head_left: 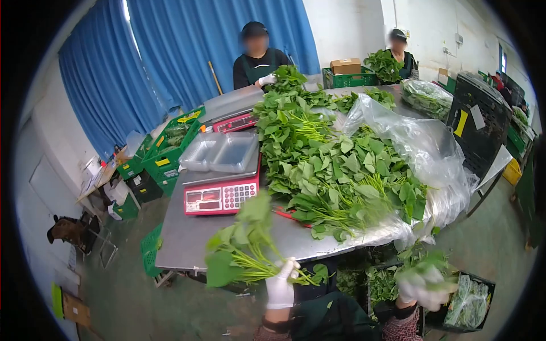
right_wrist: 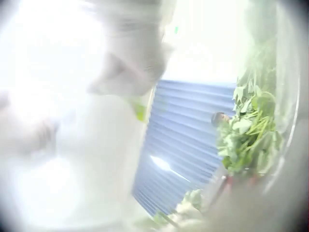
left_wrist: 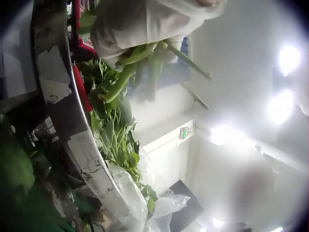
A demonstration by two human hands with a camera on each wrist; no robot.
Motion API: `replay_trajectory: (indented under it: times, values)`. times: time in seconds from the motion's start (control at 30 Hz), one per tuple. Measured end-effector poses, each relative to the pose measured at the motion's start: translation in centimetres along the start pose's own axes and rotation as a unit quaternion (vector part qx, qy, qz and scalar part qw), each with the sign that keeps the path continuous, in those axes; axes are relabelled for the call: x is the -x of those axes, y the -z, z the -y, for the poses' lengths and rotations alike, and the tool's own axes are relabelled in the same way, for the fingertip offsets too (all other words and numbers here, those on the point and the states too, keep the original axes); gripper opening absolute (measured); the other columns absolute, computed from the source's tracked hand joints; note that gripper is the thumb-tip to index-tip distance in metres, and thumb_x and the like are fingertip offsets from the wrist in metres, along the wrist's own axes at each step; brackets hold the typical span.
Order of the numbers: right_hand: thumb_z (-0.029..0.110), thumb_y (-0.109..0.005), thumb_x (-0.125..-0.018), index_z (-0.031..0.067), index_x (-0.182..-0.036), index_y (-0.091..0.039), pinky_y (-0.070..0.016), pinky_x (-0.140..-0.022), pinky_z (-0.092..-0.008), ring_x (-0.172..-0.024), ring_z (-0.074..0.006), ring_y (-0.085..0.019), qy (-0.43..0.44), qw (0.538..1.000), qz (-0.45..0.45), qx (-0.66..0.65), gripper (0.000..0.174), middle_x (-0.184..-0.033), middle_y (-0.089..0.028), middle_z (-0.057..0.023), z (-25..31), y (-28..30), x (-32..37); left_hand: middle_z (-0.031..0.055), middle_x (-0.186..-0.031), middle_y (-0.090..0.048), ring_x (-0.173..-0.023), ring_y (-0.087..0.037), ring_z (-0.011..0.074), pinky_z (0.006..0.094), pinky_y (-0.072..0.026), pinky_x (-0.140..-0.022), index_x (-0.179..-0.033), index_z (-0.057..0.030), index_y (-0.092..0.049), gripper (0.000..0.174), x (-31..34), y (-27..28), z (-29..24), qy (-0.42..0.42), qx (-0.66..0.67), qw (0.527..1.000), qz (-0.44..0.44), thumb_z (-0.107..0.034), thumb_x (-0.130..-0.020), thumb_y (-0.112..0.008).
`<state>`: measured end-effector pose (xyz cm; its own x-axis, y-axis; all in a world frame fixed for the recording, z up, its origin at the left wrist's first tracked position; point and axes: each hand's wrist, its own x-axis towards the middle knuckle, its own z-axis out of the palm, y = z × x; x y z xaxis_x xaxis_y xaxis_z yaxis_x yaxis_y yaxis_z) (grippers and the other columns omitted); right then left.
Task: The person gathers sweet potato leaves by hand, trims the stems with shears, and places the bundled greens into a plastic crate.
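Note:
In the head view my gloved left hand grips a bunch of leafy green stems in front of the table. The leaves fan out to the left, and cut stem ends poke out past the fingers. From the left wrist, the glove is curled round several thick stems. My gloved right hand is motion-blurred at the lower right, over the crates, with blurred leaves overlapping it. In the right wrist view this hand is smeared too, a scrap of green beside it; I cannot tell whether it holds anything.
A big heap of greens covers much of the metal table, next to clear plastic film. Plastic trays sit on a red scale. A black crate holds bagged greens. Two people stand behind the table.

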<state>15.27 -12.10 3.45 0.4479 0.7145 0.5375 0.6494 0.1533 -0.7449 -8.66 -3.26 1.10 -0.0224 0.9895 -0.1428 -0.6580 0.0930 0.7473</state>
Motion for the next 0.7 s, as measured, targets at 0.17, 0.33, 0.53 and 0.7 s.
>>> replay_trajectory:
  times: [0.17,0.33,0.53,0.7]
  values:
    - [0.026,-0.060,-0.083,0.0043,-0.096,-0.065,-0.0482,-0.070,-0.0321,-0.080,-0.0205,-0.062,0.034,0.777,0.285,-0.561,0.025,-0.091,-0.065,-0.0103,1.0,-3.3,-4.4,0.0085,-0.077,-0.064,-0.062,-0.053,0.0109,0.0217,-0.0419,-0.059,-0.089,0.0013,-0.064,0.015,1.4,-1.2,1.4,-0.030,-0.140,0.985,0.096,-0.008,-0.078,-0.069]
    - [0.020,-0.071,-0.075,0.0002,-0.086,-0.068,-0.0483,-0.077,-0.0287,-0.082,-0.0200,-0.063,-0.043,0.888,0.372,-0.268,0.023,-0.091,-0.065,-0.0098,4.3,-9.8,-3.2,0.0069,-0.074,-0.062,-0.063,-0.054,0.0105,0.0216,-0.0429,-0.059,-0.084,0.0014,-0.063,0.016,1.2,0.5,2.8,-0.093,-0.296,0.945,0.102,-0.006,-0.074,-0.073]
    - [0.014,-0.072,-0.075,0.0014,-0.076,-0.067,-0.0464,-0.067,-0.0248,-0.069,-0.0146,-0.059,-0.092,0.877,0.328,-0.338,0.014,-0.081,-0.064,-0.0052,4.3,-9.3,-2.6,0.0041,-0.075,-0.061,-0.068,-0.055,0.0111,0.0247,-0.0446,-0.064,-0.083,0.0002,-0.062,0.019,1.9,-0.2,0.8,-0.032,-0.159,0.983,0.085,-0.006,-0.071,-0.075]
    - [0.013,-0.071,-0.073,0.0012,-0.066,-0.062,-0.0473,-0.069,-0.0294,-0.068,-0.0165,-0.059,0.104,0.923,0.239,-0.282,0.017,-0.073,-0.063,-0.0046,5.7,-5.6,-4.0,0.0006,-0.072,-0.049,-0.062,-0.045,0.0092,0.0221,-0.0406,-0.059,-0.089,-0.0060,-0.050,0.009,1.4,-0.6,0.8,-0.020,0.000,1.000,0.016,-0.010,-0.088,-0.058]
